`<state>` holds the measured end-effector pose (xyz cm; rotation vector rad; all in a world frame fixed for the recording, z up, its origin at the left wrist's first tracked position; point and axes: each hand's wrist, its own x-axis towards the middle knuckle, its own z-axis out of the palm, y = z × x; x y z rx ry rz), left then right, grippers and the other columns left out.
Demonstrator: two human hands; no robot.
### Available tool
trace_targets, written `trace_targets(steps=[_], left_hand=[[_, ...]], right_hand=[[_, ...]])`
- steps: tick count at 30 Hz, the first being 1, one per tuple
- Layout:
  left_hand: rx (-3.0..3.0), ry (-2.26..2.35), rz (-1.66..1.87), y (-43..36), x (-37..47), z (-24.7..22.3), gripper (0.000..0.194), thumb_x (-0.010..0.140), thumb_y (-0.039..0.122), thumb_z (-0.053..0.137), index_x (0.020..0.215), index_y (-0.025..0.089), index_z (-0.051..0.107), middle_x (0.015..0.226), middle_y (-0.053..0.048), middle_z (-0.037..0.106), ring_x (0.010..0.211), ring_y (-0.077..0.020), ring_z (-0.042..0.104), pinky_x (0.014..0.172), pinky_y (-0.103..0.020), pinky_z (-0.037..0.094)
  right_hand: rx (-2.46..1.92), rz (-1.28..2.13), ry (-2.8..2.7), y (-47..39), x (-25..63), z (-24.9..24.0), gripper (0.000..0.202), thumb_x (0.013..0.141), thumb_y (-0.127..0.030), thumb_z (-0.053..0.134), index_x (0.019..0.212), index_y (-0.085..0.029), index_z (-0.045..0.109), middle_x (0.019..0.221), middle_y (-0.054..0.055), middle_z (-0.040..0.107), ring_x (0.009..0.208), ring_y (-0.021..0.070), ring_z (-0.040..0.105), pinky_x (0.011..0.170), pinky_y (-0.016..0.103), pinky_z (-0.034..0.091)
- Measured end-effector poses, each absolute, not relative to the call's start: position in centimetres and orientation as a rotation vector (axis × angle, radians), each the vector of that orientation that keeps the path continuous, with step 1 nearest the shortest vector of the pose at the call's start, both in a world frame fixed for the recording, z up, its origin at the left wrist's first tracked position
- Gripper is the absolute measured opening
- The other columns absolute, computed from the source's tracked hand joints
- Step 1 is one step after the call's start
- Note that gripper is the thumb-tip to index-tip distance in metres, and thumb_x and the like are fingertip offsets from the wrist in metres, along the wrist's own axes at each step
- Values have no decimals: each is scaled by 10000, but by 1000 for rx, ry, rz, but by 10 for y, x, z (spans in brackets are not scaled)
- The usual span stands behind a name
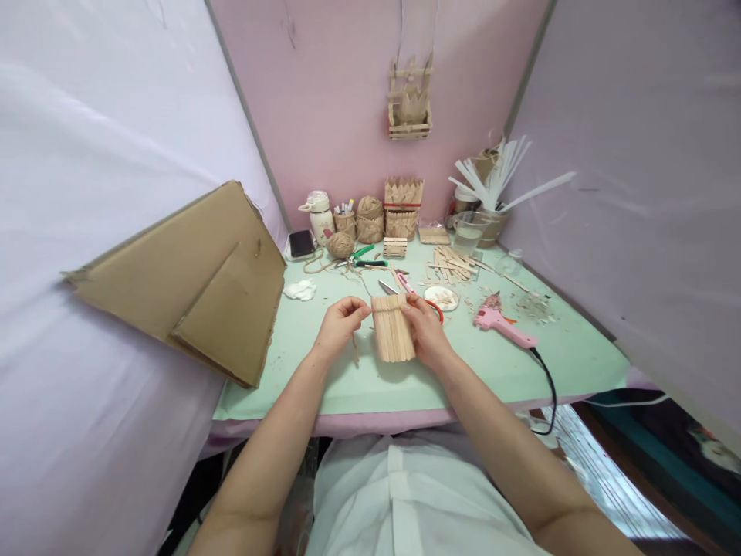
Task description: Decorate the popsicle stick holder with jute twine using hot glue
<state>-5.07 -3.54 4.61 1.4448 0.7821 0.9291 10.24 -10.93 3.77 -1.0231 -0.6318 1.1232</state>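
A small holder of popsicle sticks point(394, 338) stands upright between my hands, with a band of twine point(389, 307) around its upper part. My right hand point(427, 328) is closed on its right side, the fingers at the top edge by the twine. At the left edge, my left hand point(345, 324) pinches the twine, and a loose end of it hangs below the fingers. Behind the holder lie scissors point(435, 310) with red handles, partly hidden by it and by my right hand.
A pink glue gun point(502, 328) lies at the right, its black cord running over the table edge. Loose popsicle sticks point(450, 266), a white dish point(441, 298), green-handled pliers point(364, 253) and a twine ball point(340, 245) are farther back. Cardboard point(231, 286) leans at the left.
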Motion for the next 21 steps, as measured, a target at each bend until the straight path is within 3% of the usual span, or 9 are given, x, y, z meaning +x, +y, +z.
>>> trace_targets(steps=[13, 21], left_hand=[[1336, 708, 920, -36, -47, 39, 296, 670, 404, 723, 753, 162, 573, 639, 39, 477, 519, -56, 359, 517, -208, 288], [1176, 694, 801, -40, -42, 30, 453, 662, 549, 710, 850, 149, 613, 653, 0, 534, 569, -96, 472, 536, -224, 333]], right_hand=[[-991, 1132, -649, -107, 103, 32, 393, 660, -427, 681, 969, -247, 518, 753, -29, 643, 709, 178, 599, 628, 291, 456], [-901, 1175, -631, -108, 101, 32, 369, 679, -407, 682, 965, -231, 528, 790, -10, 651, 746, 185, 614, 663, 304, 466]])
